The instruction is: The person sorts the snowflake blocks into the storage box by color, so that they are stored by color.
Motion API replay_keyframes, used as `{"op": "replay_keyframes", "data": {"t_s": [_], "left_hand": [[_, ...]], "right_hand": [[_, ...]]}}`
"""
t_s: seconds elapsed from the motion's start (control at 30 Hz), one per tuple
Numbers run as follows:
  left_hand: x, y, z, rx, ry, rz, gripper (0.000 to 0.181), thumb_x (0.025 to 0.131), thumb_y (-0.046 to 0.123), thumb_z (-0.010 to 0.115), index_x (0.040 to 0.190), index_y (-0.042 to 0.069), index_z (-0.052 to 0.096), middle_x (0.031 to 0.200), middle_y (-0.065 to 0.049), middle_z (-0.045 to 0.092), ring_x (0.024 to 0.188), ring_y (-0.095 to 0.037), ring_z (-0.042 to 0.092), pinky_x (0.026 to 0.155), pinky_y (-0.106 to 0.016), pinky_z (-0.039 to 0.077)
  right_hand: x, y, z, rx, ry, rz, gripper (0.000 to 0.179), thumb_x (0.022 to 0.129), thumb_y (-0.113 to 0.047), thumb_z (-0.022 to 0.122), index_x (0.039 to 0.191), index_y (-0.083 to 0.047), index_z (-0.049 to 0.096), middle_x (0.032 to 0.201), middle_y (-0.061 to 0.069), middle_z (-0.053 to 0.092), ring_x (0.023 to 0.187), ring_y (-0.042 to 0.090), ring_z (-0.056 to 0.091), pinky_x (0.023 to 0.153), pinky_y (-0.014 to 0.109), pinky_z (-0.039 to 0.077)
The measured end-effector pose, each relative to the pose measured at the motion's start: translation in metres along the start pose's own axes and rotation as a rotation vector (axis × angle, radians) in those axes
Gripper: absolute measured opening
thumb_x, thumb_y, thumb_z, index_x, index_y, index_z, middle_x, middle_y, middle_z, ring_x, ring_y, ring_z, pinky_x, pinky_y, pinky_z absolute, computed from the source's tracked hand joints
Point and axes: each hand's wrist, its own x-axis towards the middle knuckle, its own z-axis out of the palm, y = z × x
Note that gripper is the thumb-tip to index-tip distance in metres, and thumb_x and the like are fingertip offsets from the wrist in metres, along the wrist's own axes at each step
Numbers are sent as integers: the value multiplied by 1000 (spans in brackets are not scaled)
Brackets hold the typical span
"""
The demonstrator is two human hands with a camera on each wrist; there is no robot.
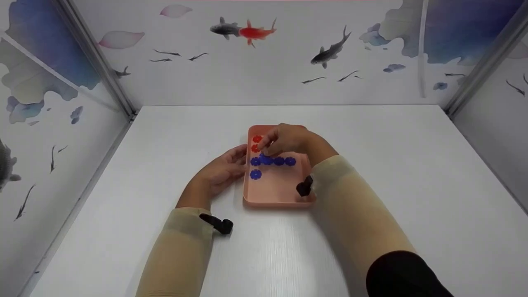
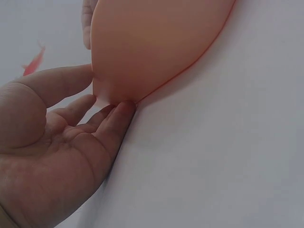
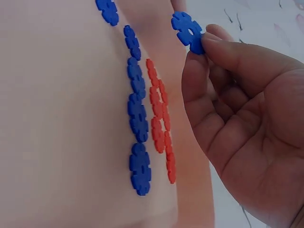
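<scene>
A shallow pink tray (image 1: pixel 272 194) holds flat, notched plastic snowflake discs. My right hand (image 1: pixel 286 138) is over the tray and pinches one blue snowflake disc (image 3: pixel 187 32) between thumb and fingertips, raised above the others. Beneath it runs a row of blue discs (image 3: pixel 137 116), and one more blue disc (image 1: pixel 255 174) lies by itself nearer me at the left. Red discs (image 3: pixel 157 102) lie beyond the blue row, partly hidden by the right hand in the head view. My left hand (image 1: pixel 225 169) touches the tray's left outer wall (image 2: pixel 156 42) with extended fingers and thumb.
The tray rests on a white table (image 1: pixel 103 185). A white back panel (image 1: pixel 264 78) with painted fish stands behind the table, and similar panels flank both sides. Black camera mounts (image 1: pixel 220 225) sit on both wrists.
</scene>
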Motion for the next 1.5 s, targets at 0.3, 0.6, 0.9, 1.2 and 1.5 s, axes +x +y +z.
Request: {"op": "replay_keyframes", "data": {"t_s": [0.3,0.6,0.9,1.2,1.5], "left_hand": [[0,0,1,-4,14,3,87,94,2,78,167,26,37,174,7,37,161,-14,37,127,-37,42],[0,0,1,-1,14,-4,86,94,3,77,166,27,38,174,9,36,162,-13,36,128,-36,42],[0,0,2,8,14,2,88,93,4,80,167,27,37,173,10,37,162,-14,35,128,-36,42],[1,-1,0,2,33,5,87,92,1,80,165,27,40,172,7,41,162,-17,36,129,-38,40],[2,-4,1,11,42,12,83,93,4,80,163,28,43,171,8,43,159,-16,41,128,-38,41]], "right_hand": [[5,7,5,-4,-102,12,18,98,-16,78,113,-25,82,117,-1,79,111,20,73,100,33,63],[-1,-2,5,-5,-88,131,19,95,-24,83,114,-27,82,117,-1,80,110,23,76,99,35,64],[-17,-4,-8,39,19,23,28,98,-27,79,126,-20,79,118,2,78,107,25,77,102,41,63],[-54,19,-18,191,158,-94,26,101,-25,75,127,-19,77,120,12,77,102,27,76,97,40,65],[-81,65,-24,332,277,-16,36,101,-30,76,136,-20,73,125,12,75,104,26,75,100,37,64]]}}
